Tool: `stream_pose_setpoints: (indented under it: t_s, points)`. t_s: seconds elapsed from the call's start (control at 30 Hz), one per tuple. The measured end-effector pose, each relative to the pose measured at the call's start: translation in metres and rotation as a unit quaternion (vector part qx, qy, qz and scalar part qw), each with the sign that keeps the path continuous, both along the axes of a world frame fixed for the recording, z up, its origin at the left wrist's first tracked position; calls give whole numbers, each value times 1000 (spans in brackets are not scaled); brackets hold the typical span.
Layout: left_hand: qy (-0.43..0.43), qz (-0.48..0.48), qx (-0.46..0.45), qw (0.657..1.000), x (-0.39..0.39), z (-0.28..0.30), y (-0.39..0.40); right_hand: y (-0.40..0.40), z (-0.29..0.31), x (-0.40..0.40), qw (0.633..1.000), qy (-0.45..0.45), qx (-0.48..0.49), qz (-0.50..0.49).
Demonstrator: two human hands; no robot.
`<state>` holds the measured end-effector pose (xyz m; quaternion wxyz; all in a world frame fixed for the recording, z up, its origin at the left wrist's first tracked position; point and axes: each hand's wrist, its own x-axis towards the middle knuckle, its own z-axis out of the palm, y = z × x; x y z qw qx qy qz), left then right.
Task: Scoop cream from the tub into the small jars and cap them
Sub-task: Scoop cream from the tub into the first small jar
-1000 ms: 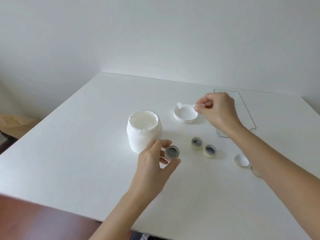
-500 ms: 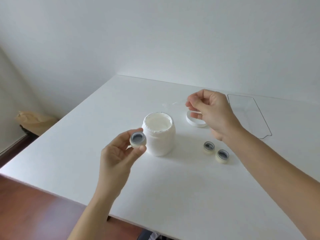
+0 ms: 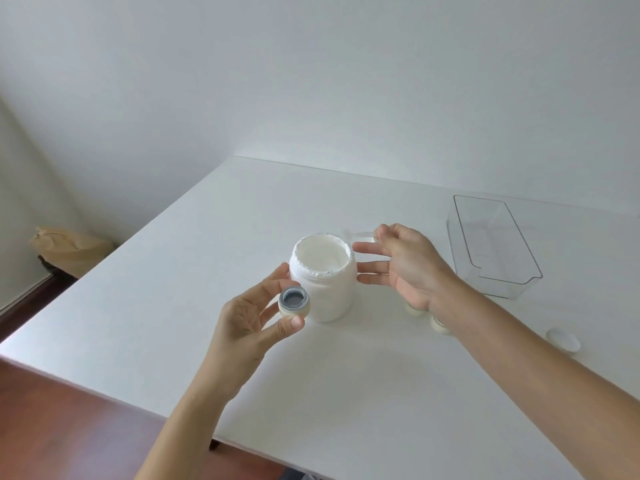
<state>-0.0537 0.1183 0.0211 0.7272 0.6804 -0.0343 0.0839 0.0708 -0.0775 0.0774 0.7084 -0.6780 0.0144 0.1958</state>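
one small jar (image 3: 294,304) is pinched between the thumb and fingers of the left hand (image 3: 247,327), held open-mouthed just beside the tub (image 3: 323,276). a clear scoop (image 3: 358,234) is gripped at the right hand's (image 3: 410,263) thumb and forefinger, the other fingers spread, above the tub's far rim. two more jars (image 3: 440,328) are partly hidden under the right wrist on the table (image 3: 346,393).

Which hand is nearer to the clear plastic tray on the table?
Right. The right hand is beside the tub, just left of the clear tray. The left hand holds a small jar farther left.
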Motion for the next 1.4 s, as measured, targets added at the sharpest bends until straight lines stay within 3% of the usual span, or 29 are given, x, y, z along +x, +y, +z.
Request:
stream_pose_setpoints:
  t_s: [0.13,0.23,0.33,0.43,0.57,0.73,1.1,1.4]
  points:
    - [7,-12,-4,1000,-5,-1,-6,-7,4,-1,998,-24,-52,2]
    - [9,-12,-8,1000,-7,-2,-10,-9,9,-1,984,-123,-124,-23]
    - [17,2,-15,1000,-9,-3,-12,-8,17,-3,913,-309,-266,-23]
    - [16,25,-7,1000,-10,-3,-11,-2,24,-7,844,-409,-345,23]
    - [7,40,-17,999,-11,-1,-8,8,26,-9,769,-461,-437,62]
    - [-8,51,-22,998,-11,4,-8,14,27,-6,741,-451,-489,93]
    - [7,89,-7,996,-11,13,-8,15,34,-1,808,-322,-475,136]
    - [-4,102,-1,995,0,29,-9,-6,40,13,900,-236,-361,68]
